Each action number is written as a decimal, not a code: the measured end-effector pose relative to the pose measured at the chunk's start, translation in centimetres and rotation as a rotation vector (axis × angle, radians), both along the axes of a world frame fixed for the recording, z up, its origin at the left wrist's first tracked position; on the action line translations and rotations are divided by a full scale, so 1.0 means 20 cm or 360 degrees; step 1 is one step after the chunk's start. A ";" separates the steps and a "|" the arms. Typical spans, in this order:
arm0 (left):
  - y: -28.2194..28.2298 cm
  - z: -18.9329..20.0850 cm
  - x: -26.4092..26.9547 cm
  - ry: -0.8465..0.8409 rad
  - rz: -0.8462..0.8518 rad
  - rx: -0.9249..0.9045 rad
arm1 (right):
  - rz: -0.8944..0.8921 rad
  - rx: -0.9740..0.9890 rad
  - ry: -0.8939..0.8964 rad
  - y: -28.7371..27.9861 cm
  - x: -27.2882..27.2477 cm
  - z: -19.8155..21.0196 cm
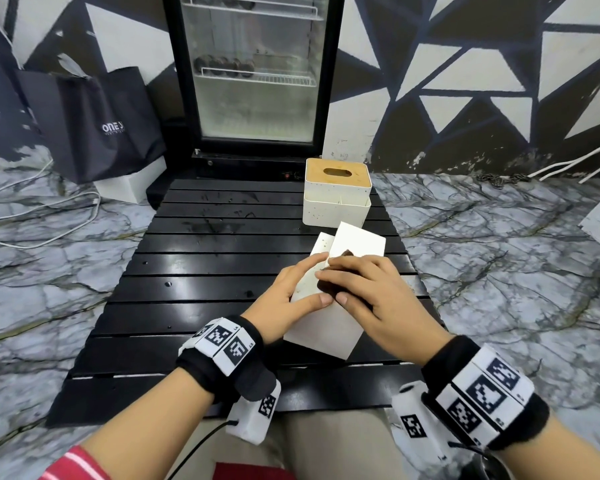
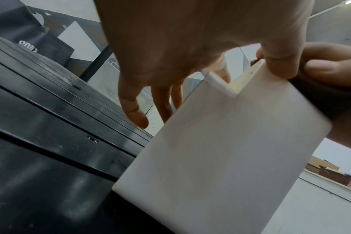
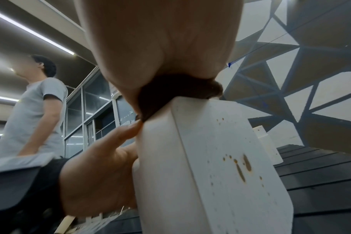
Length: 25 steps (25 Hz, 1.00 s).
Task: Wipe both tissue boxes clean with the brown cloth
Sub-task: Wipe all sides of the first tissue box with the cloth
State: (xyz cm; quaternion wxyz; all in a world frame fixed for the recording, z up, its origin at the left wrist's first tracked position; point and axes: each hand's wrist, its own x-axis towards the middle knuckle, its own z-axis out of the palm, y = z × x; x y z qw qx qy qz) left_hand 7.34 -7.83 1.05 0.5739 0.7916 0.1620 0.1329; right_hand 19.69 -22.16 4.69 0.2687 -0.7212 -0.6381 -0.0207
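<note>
A white tissue box [image 1: 326, 327] is held tilted over the black slatted table [image 1: 201, 271]. My left hand [image 1: 291, 299] grips its left side, thumb on the upper face and fingers along the side. My right hand [image 1: 361, 289] presses the bunched brown cloth [image 1: 329, 285] onto the box's upper face. In the right wrist view the brown cloth [image 3: 170, 93] sits on the box's top edge, and brown stains spot the tissue box [image 3: 220, 166] on its side. In the left wrist view the near face of the tissue box [image 2: 220, 150] looks plain. A second tissue box [image 1: 336, 192] with a wooden lid stands upright behind.
A glass-door fridge [image 1: 253, 74] stands behind the table, with a black bag [image 1: 101, 126] to its left. White cables [image 1: 49, 216] trail over the marble floor. A person in a grey shirt [image 3: 34, 114] stands nearby.
</note>
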 end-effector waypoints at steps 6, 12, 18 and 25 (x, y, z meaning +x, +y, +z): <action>-0.01 0.00 0.00 0.0017 -0.0003 -0.0002 | -0.0035 -0.0068 0.0101 0.10 0.16 0.04; -0.01 0.00 0.00 0.0038 0.0020 -0.0003 | -0.0146 -0.0107 0.0075 0.25 0.33 0.04; -0.01 0.00 0.00 0.0040 0.0020 0.0027 | -0.0281 -0.0095 0.0140 0.31 0.38 0.02; -0.01 -0.01 0.00 0.0019 0.0010 0.0030 | -0.0283 -0.0004 0.0121 0.14 0.15 0.00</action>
